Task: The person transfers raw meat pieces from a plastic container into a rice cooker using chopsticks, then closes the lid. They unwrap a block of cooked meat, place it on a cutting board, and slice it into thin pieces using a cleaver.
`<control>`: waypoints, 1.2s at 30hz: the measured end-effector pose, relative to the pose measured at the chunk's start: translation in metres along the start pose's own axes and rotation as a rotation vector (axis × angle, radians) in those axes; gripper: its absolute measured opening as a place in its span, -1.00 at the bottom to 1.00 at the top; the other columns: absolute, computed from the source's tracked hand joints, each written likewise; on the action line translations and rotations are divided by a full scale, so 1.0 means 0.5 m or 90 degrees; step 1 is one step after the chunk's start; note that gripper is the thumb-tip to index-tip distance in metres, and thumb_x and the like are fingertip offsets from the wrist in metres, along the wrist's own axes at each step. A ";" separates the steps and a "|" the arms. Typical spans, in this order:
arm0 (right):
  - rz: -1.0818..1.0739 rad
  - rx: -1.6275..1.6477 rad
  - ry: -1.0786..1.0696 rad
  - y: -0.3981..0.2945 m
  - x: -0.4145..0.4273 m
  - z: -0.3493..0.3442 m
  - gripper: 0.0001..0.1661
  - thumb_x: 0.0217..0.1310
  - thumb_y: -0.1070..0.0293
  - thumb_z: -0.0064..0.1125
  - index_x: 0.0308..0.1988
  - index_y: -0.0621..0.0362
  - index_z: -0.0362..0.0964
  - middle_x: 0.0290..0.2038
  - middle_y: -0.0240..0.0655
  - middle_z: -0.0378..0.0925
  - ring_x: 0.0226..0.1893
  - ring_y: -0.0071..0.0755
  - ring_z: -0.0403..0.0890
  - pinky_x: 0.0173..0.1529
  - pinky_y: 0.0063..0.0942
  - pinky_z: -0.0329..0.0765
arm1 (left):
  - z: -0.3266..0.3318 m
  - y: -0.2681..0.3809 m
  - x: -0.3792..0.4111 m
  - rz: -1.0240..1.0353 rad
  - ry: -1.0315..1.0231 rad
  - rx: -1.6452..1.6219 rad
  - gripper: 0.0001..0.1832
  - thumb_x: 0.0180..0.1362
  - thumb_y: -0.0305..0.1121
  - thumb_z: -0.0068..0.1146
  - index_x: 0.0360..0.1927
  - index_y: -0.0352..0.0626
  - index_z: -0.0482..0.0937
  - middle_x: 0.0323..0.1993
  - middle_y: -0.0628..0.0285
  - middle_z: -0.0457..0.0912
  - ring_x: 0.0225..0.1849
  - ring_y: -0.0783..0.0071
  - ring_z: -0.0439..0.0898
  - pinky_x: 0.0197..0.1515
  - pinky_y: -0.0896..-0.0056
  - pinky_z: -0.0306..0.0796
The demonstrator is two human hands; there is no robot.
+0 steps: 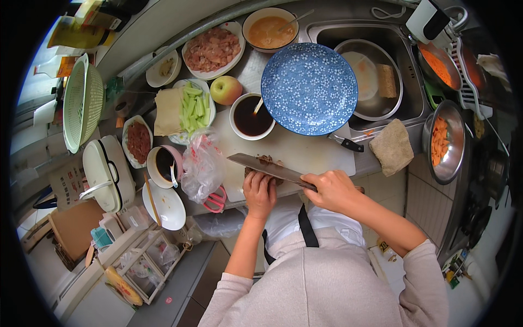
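Observation:
My right hand (329, 189) grips a Chinese cleaver (265, 166) by its handle. The blade slants across a dark brown piece of food (279, 180), possibly cooked meat, with small cut bits (266, 158) beyond it. Curled fingertips of my left hand (260, 194) hold the piece on the white cutting board (241, 186), and the blade hides part of it. Farther back on the board stand a bowl of dark sauce (251, 122) with a spoon and a blue flowered plate (309, 89). A black-handled knife (351, 144) pokes out from under the plate.
A crumpled plastic bag (202, 167) and red-handled scissors (215, 200) lie left of the board. Around it are cut celery (195, 107), an apple (226, 90) and raw meat (213, 50). A folded cloth (392, 147) lies by the sink (416, 88); a steel bowl (455, 143) holds carrots.

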State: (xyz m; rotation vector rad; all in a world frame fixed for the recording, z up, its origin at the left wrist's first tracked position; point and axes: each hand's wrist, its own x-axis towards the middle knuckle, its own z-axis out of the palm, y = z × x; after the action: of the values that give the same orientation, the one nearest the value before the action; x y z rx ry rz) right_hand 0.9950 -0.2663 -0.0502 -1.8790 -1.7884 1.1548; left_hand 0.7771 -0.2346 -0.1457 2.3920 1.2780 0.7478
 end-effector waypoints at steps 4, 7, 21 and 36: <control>0.029 -0.029 -0.031 -0.004 -0.012 -0.016 -0.72 -0.01 0.21 0.14 -0.32 0.16 0.57 -0.61 -0.03 0.54 -0.56 0.02 0.59 -0.40 -0.16 0.54 | -0.001 0.000 0.001 0.004 0.000 -0.007 -0.75 -0.07 -0.51 0.20 -0.24 -0.16 0.55 -0.10 0.19 0.50 0.02 0.10 0.40 0.05 0.17 0.31; -0.007 -0.050 -0.001 -0.008 0.023 0.013 -0.72 -0.01 0.22 0.14 -0.33 0.16 0.57 -0.63 -0.04 0.54 -0.58 0.00 0.60 -0.41 -0.17 0.54 | 0.000 0.001 0.006 0.000 -0.001 -0.005 -0.74 -0.07 -0.51 0.20 -0.24 -0.16 0.54 -0.11 0.19 0.50 0.02 0.10 0.40 0.05 0.16 0.32; -0.029 -0.024 0.060 0.044 0.025 0.065 -0.72 -0.02 0.24 0.17 -0.28 0.15 0.57 -0.60 -0.08 0.56 -0.56 -0.03 0.61 -0.44 -0.19 0.53 | -0.006 0.001 0.006 0.010 -0.011 -0.016 -0.73 -0.07 -0.52 0.21 -0.22 -0.15 0.55 -0.09 0.23 0.49 0.02 0.14 0.40 0.05 0.20 0.31; -0.004 -0.093 0.016 -0.034 -0.138 -0.042 -0.57 -0.10 0.29 0.26 -0.14 0.19 0.53 -0.66 -0.23 0.50 -0.71 -0.21 0.51 -0.63 -0.33 0.40 | 0.023 -0.056 -0.066 0.040 -0.033 -0.018 -0.48 -0.15 -0.37 0.23 -0.01 -0.19 0.48 0.08 -0.01 0.41 0.12 -0.15 0.34 0.13 -0.09 0.23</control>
State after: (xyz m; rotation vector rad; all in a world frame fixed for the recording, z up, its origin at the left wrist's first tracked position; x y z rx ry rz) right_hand 1.0050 -0.3215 -0.0015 -1.9568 -1.9103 1.0175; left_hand 0.7498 -0.2477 -0.1788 2.4232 1.1694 0.7114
